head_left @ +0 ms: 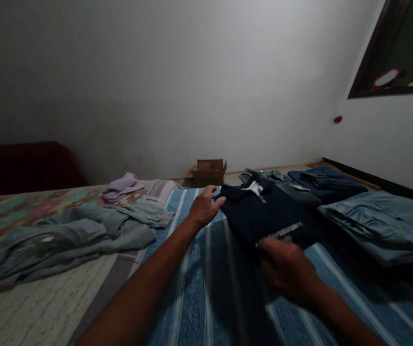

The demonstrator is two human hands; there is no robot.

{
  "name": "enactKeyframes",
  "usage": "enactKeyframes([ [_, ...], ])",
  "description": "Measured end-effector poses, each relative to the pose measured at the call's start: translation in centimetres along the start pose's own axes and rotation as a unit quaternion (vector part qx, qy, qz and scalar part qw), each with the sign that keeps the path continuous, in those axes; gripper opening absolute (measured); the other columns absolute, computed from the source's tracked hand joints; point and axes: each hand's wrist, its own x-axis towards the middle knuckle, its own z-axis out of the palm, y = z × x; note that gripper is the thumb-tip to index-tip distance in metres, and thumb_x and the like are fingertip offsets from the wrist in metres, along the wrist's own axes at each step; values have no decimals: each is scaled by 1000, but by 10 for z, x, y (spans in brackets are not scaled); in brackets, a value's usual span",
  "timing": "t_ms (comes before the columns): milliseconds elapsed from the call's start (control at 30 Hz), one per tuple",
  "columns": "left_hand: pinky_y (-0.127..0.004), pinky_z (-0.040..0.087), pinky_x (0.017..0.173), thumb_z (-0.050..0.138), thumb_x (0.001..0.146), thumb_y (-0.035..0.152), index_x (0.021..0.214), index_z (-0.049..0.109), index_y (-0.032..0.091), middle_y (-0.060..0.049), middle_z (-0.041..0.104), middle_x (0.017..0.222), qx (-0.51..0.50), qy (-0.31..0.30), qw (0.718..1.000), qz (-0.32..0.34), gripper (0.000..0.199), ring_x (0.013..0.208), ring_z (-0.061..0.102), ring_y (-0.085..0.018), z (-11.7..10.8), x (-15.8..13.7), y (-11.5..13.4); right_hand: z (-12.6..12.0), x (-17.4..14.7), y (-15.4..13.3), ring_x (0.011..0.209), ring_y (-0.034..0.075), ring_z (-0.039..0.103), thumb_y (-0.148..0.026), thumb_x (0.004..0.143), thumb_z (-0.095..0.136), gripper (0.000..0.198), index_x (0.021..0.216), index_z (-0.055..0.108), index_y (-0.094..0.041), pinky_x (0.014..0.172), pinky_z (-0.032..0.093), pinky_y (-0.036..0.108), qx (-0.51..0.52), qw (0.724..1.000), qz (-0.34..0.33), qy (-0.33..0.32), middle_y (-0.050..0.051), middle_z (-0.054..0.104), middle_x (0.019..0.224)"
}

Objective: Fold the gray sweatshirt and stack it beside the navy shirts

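A folded navy polo shirt (269,211) with a collar, a pale neck label and a light printed strip lies in front of me on a blue striped cloth (192,250). At the shirt's upper left corner is my left hand (204,207), its thumb and fingers apart by the shoulder edge. My right hand (287,264) is closed on the shirt's near edge, just below the printed strip. Its fingertips are partly hidden and slightly blurred.
To the left lie a crumpled grey garment (94,233) and a small lilac garment (121,186). Folded light blue clothes (382,221), dark blue clothes (325,182) and grey-green clothes (296,191) lie at the right. Beyond the bed stands an open cardboard box (209,174).
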Motion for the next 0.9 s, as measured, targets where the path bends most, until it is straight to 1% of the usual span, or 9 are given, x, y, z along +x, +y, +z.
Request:
enactKeyframes([
  [133, -31, 48, 80, 69, 67, 36, 107, 62, 20, -7, 68, 105, 29, -249, 968, 20, 43, 99, 63, -27, 23, -14, 2, 38, -51, -14, 54, 19, 54, -16, 65, 44, 12, 60, 38, -26, 51, 27, 32, 90, 988, 24, -122, 3, 57, 60],
  [200, -30, 48, 78, 74, 58, 32, 96, 66, 22, -4, 69, 98, 48, -308, 950, 1, 40, 94, 64, -27, 36, -29, -4, 47, -59, -11, 54, 18, 52, -18, 65, 44, 13, 61, 33, -25, 51, 26, 31, 120, 982, 27, -146, 2, 54, 59],
  [400, -33, 42, 93, 62, 74, 49, 124, 52, 15, -13, 57, 127, 60, -173, 981, -63, 62, 118, 52, -28, 54, -29, -23, 55, -65, -6, 54, 11, 43, -17, 70, 41, 12, 62, 34, -21, 51, 22, 26, 155, 977, 16, -146, -3, 41, 59],
  [500, -33, 46, 88, 70, 66, 49, 120, 55, 13, -15, 60, 122, 78, -156, 980, -100, 67, 113, 56, -30, 57, -17, -27, 56, -68, -9, 55, 10, 42, -17, 72, 44, 12, 62, 38, -20, 52, 22, 25, 182, 973, 32, -139, -4, 41, 59],
  [600, -33, 50, 72, 73, 64, 38, 99, 64, 14, -12, 69, 95, 100, -179, 971, -120, 43, 89, 66, -29, 62, -17, -20, 53, -72, -8, 60, 11, 45, -23, 74, 49, 8, 67, 46, -20, 54, 27, 24, 266, 948, 63, -163, -4, 45, 62],
  [667, -37, 50, 76, 67, 71, 26, 90, 65, 15, -14, 69, 93, 117, -167, 973, -107, 23, 91, 65, -31, 60, -23, -5, 51, -75, -5, 62, 12, 45, -29, 75, 51, 11, 69, 49, -19, 55, 30, 23, 336, 922, 82, -175, -3, 46, 63],
  [767, -39, 44, 89, 60, 75, 17, 89, 65, 19, -12, 67, 101, 119, -138, 982, -37, 16, 106, 59, -29, 36, -35, 32, 54, -80, 1, 60, 11, 43, -39, 75, 54, 22, 68, 50, -18, 54, 31, 24, 412, 886, 113, -179, -3, 44, 61],
  [833, -36, 46, 86, 61, 75, 21, 87, 65, 22, -7, 68, 91, 62, -108, 991, 52, 13, 96, 62, -25, 2, -37, 57, 59, -82, 4, 57, 11, 41, -48, 74, 56, 32, 66, 51, -18, 53, 30, 25, 445, 866, 134, -186, -3, 44, 59],
  [900, -31, 49, 74, 59, 78, 24, 88, 66, 21, -2, 67, 83, -78, 8, 994, 77, 12, 82, 62, -20, -45, -30, 70, 64, -82, 4, 54, 10, 38, -56, 72, 58, 40, 62, 52, -18, 50, 29, 25, 459, 853, 146, -203, -2, 43, 57],
])
